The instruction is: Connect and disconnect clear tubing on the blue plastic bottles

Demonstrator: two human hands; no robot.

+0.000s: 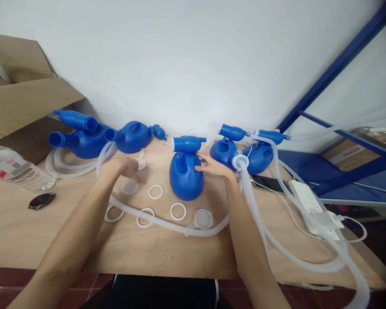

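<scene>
A blue plastic bottle [185,182] stands at the middle of the table, with a blue bottle-shaped piece [186,144] lying across its top. My right hand [214,165] rests against the right side of its handle, fingers spread and touching it. To the left, my left hand [126,168] hovers over the table beside a clear cap [141,164], its fingers bent downward; their tips are partly hidden. Below that hand lies another clear cap [129,187]. White rings [155,192] and a clear cap with a strap [203,219] are in front of the bottle.
A clear hose [180,228] crosses the table's front. More blue bottles [133,136] stand left and right. At the far left are a cardboard box [25,103], a water bottle [19,167] and sunglasses [42,201]. A power strip [305,199] and phone [269,184] lie right.
</scene>
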